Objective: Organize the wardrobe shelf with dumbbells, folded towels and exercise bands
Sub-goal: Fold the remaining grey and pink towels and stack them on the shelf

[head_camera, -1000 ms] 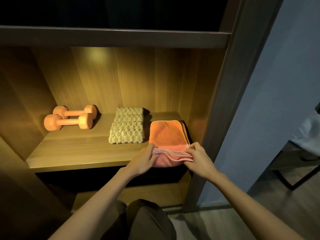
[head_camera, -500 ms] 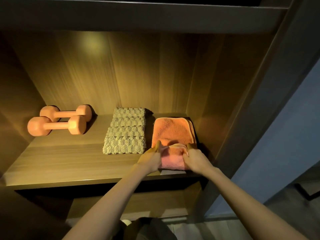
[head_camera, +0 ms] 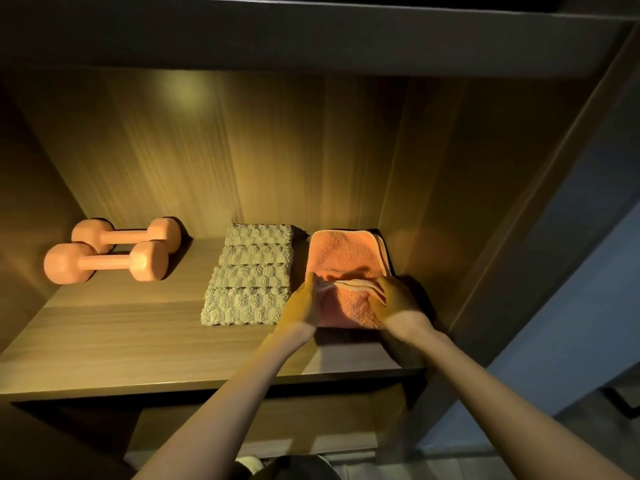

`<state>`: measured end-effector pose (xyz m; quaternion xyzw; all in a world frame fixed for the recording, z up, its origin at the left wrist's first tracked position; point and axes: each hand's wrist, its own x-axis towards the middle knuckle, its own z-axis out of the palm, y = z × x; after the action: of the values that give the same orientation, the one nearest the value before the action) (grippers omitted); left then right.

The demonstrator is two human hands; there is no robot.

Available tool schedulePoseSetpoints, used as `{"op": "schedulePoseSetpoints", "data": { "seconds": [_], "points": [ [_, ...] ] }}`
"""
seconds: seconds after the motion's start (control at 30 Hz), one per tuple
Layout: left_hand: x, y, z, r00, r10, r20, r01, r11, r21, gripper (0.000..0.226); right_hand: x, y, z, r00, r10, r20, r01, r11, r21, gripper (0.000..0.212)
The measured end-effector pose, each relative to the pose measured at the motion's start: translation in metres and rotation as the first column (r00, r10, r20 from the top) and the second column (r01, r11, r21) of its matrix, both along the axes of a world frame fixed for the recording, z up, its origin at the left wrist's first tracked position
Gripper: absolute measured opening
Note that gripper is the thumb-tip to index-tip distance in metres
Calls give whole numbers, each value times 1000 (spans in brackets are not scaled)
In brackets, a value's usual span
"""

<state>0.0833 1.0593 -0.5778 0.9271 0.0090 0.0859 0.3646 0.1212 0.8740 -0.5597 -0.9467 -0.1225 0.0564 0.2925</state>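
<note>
A folded orange towel [head_camera: 346, 254] lies at the right end of the lit wooden shelf [head_camera: 138, 341], close to the side wall. My left hand [head_camera: 304, 306] holds its near left corner and my right hand [head_camera: 398, 303] grips its near right corner, thumbs on top by the folded layers. To its left lies a folded beige textured towel [head_camera: 249, 278], apart from it. Two orange dumbbells sit side by side at the far left, the front dumbbell [head_camera: 104, 263] and the back dumbbell [head_camera: 128, 233]. No exercise band shows.
A dark edge [head_camera: 389, 258] peeks out under the orange towel's right side. The wardrobe's side panel [head_camera: 485, 271] stands close on the right and an upper shelf [head_camera: 311, 39] hangs overhead. Bare shelf board lies in front of the dumbbells.
Both hands have slid the orange towel from the shelf's front edge deeper onto the shelf. My view has moved closer and higher.
</note>
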Motion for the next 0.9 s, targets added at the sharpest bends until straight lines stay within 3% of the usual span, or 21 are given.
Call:
{"op": "schedulePoseSetpoints", "data": {
  "seconds": [0.1, 0.17, 0.33, 0.5, 0.67, 0.9],
  "points": [
    [-28, 8, 0, 993, -28, 115, 41, 992, -116, 19, -29, -18, 6, 992, 63, 109, -63, 998, -3, 34],
    [-47, 14, -1, 990, -82, 115, 90, 994, -60, 25, -48, -28, 6, 966, 141, 216, -150, 988, 23, 24],
    [-95, 16, -6, 947, -296, 126, 283, 953, 109, 18, -83, -46, -9, 917, 323, 236, -309, 946, -94, 34],
    [-116, 12, -19, 945, -321, -66, 326, 897, 299, 64, -103, -56, -20, 892, 315, 325, -222, 930, -292, 41],
    [-122, 13, -19, 942, -330, -57, 315, 814, 488, 64, -102, -64, -30, 859, 464, 216, -255, 754, -605, 56],
    [-121, 21, -24, 946, -316, -69, 305, 803, 512, 50, -101, -71, -27, 879, 463, 112, -340, 775, -533, 47]
  ]
}}
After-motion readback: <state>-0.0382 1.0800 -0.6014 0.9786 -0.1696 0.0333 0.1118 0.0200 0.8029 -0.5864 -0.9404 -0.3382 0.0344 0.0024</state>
